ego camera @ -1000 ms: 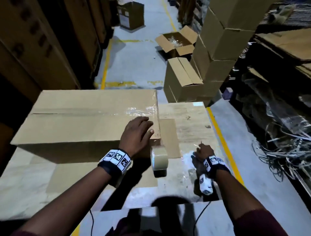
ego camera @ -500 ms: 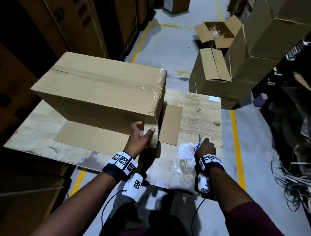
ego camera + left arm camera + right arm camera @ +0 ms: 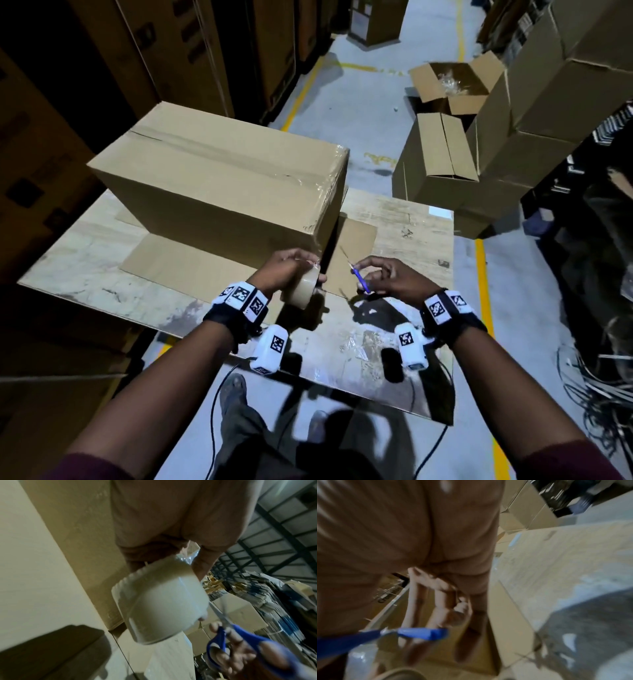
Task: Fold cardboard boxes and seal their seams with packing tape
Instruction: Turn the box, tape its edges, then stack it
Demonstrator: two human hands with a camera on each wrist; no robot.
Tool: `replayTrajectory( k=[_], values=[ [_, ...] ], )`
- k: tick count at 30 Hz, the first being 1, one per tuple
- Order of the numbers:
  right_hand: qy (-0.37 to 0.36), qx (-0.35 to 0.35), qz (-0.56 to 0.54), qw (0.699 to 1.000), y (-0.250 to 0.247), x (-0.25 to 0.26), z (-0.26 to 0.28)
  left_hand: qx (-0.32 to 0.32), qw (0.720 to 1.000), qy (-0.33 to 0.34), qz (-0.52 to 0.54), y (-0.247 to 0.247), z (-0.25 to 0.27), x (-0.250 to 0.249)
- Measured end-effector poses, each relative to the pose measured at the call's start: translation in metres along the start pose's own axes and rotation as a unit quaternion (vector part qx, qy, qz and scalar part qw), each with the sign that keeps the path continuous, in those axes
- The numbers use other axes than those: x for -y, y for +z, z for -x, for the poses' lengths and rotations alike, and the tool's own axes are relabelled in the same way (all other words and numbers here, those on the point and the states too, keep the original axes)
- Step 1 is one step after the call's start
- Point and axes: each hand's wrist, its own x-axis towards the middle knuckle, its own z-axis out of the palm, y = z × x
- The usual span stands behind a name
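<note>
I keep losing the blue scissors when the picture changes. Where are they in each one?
Head: scissors at centre, in the right hand.
Left wrist: bottom right, beside the tape roll.
Right wrist: bottom left, blurred.
Shared landmark: the big box, beside them in every view.

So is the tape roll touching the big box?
Apart. In the head view, the tape roll is held up by the left hand, with a gap between it and the big box.

My right hand [image 3: 436,595] and scissors [image 3: 412,634] blur; my left palm [image 3: 171,520] hides the tape's [image 3: 161,609] top.
</note>
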Motion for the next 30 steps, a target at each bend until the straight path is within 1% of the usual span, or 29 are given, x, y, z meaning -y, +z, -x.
replayTrajectory(
  k=[2,3,6,12,18,22,26,30],
  values=[
    [0.009,0.099,0.019,0.995,-0.003,0.023,-0.009,0.009,1.0,0.002,0.001,-0.007,0.001,-0.001],
    [0.016,0.129,0.025,0.991,-0.003,0.03,-0.016,0.012,1.0,-0.002,0.003,-0.01,0.003,-0.001],
    [0.048,0.166,0.04,0.984,-0.003,0.047,-0.039,0.013,1.0,-0.023,0.013,-0.014,0.002,-0.002],
    [0.105,0.189,0.057,0.975,0.003,0.062,-0.056,0.013,0.999,-0.037,0.005,-0.017,0.001,-0.005],
    [0.088,0.183,0.088,0.975,0.006,0.073,-0.065,0.013,0.999,-0.039,0.002,-0.017,0.001,-0.009],
    [0.079,0.171,0.099,0.977,0.003,0.072,-0.069,0.017,0.998,-0.056,0.009,-0.019,0.003,-0.011],
    [0.064,0.18,0.129,0.973,-0.002,0.071,-0.067,0.044,0.996,-0.079,0.016,-0.022,0.002,-0.011],
    [0.094,0.218,0.158,0.959,-0.001,0.073,-0.065,0.079,0.993,-0.086,0.001,-0.027,0.001,-0.01]
  ],
)
